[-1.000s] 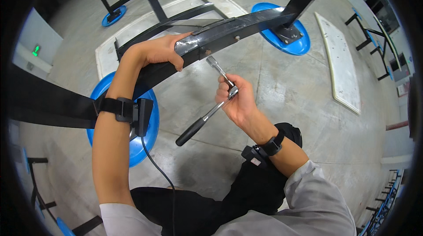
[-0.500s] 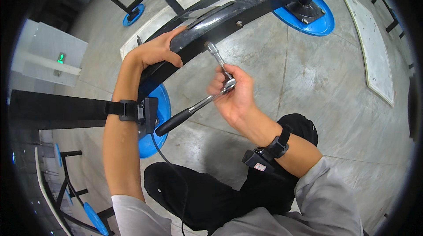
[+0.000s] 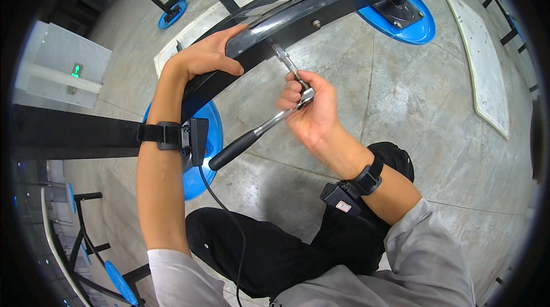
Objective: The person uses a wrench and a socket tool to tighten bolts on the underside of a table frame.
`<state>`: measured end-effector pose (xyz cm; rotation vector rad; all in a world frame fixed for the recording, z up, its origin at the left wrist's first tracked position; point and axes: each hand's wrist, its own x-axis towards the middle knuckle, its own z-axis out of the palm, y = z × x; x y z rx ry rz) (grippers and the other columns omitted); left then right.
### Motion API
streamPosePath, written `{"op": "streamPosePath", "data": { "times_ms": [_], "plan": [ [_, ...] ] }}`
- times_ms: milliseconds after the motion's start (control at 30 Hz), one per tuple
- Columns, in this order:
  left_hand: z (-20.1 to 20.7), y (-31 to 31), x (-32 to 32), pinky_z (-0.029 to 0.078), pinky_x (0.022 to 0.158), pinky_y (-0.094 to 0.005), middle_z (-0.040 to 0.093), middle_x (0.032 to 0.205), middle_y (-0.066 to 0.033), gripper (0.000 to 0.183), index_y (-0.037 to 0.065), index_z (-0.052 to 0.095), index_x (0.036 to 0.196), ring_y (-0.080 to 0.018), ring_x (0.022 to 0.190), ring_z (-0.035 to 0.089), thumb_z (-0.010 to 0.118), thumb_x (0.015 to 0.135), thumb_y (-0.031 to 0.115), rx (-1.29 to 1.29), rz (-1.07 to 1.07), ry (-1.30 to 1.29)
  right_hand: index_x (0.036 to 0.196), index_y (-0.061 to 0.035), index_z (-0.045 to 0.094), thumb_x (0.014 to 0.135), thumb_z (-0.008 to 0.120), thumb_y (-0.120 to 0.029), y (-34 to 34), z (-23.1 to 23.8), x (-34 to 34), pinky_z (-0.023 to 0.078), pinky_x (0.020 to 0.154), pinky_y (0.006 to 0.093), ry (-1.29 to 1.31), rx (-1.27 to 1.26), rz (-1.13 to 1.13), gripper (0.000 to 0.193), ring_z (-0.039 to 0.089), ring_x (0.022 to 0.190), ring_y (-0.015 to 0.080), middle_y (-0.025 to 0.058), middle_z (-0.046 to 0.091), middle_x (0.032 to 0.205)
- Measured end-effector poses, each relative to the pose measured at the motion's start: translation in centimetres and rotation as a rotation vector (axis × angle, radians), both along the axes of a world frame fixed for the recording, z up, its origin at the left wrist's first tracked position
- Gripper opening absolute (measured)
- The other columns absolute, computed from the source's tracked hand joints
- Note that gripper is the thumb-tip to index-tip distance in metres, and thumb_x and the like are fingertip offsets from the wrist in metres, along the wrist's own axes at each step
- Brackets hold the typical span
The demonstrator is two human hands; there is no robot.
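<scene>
My left hand [image 3: 206,57] grips a curved black metal beam [image 3: 338,8], its thumb against the near side and its index finger along the top; the other fingers are mostly hidden. My right hand [image 3: 319,113] is closed around the head and extension of a ratchet wrench [image 3: 275,122]. The wrench's silver socket [image 3: 282,53] meets the beam's side, hiding whatever fastener is under it. Its black-gripped handle slants down toward my left wrist. Farther right along the same beam face, a bolt [image 3: 316,24] sticks out.
Blue round discs [image 3: 421,23] lie under the frame's posts. A thick black post [image 3: 74,132] extends left beneath my left forearm. White panels [image 3: 478,60] rest on the floor, right and behind the beam. A cable [image 3: 232,221] hangs from my left wrist device.
My right hand and the wrench have shifted slightly right and up in the picture, with the socket still at the beam. The left hand keeps its grip on the beam.
</scene>
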<state>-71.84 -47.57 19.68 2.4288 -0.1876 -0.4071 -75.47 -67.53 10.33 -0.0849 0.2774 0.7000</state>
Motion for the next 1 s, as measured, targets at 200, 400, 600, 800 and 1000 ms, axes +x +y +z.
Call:
{"op": "streamPosePath", "data": {
  "times_ms": [200, 400, 600, 800, 1000],
  "plan": [
    [0.1, 0.0, 0.1, 0.031, 0.095, -0.0243, 0.048, 0.118, -0.0109, 0.089, 0.004, 0.031, 0.135, -0.0188, 0.108, 0.044, 0.069, 0.054, 0.013, -0.012, -0.018, 0.046, 0.077, -0.0024, 0.051, 0.081, 0.051, -0.013, 0.0, 0.3, -0.1, 0.037, 0.051, 0.0262, -0.02, -0.083, -0.012, 0.011, 0.044, 0.054, 0.0139, 0.0034, 0.047, 0.062],
    [-0.3, 0.4, 0.2, 0.034, 0.089, -0.0248, 0.051, 0.113, -0.0113, 0.09, 0.008, 0.029, 0.136, -0.0189, 0.102, 0.046, 0.068, 0.056, 0.017, -0.097, -0.01, 0.089, 0.078, -0.0022, 0.051, 0.08, 0.052, -0.013, 0.0, 0.1, -0.2, 0.037, 0.051, 0.0266, -0.039, -0.115, -0.022, 0.011, 0.044, 0.053, 0.0142, 0.0036, 0.048, 0.062],
    [-0.2, 0.5, 0.4, 0.031, 0.093, -0.0223, 0.046, 0.12, -0.0087, 0.095, 0.005, 0.025, 0.138, -0.0174, 0.107, 0.042, 0.067, 0.053, 0.01, -0.106, 0.023, 0.2, 0.076, -0.0004, 0.051, 0.078, 0.053, -0.009, -0.5, 1.3, -0.4, 0.039, 0.048, 0.0311, -0.476, -0.682, -0.018, 0.009, 0.049, 0.05, 0.0179, 0.0072, 0.052, 0.06],
    [0.0, 0.2, 0.2, 0.029, 0.096, -0.0237, 0.043, 0.125, -0.0114, 0.097, 0.007, 0.025, 0.139, -0.02, 0.111, 0.041, 0.067, 0.051, 0.013, -0.068, 0.041, 0.153, 0.076, 0.0053, 0.052, 0.073, 0.054, -0.009, -2.3, 1.4, 0.1, 0.043, 0.052, 0.0384, -1.513, -2.025, -0.263, 0.015, 0.057, 0.059, 0.037, 0.0229, 0.056, 0.062],
    [0.0, 0.3, 0.1, 0.03, 0.093, -0.0242, 0.046, 0.119, -0.0119, 0.094, 0.008, 0.028, 0.137, -0.0201, 0.108, 0.043, 0.067, 0.052, 0.016, -0.056, 0.045, 0.105, 0.077, 0.0017, 0.056, 0.077, 0.055, -0.01, -4.4, 1.9, 0.6, 0.039, 0.052, 0.0301, -1.022, -1.293, -0.135, 0.012, 0.051, 0.053, 0.0211, 0.0092, 0.054, 0.06]
  ]
}}
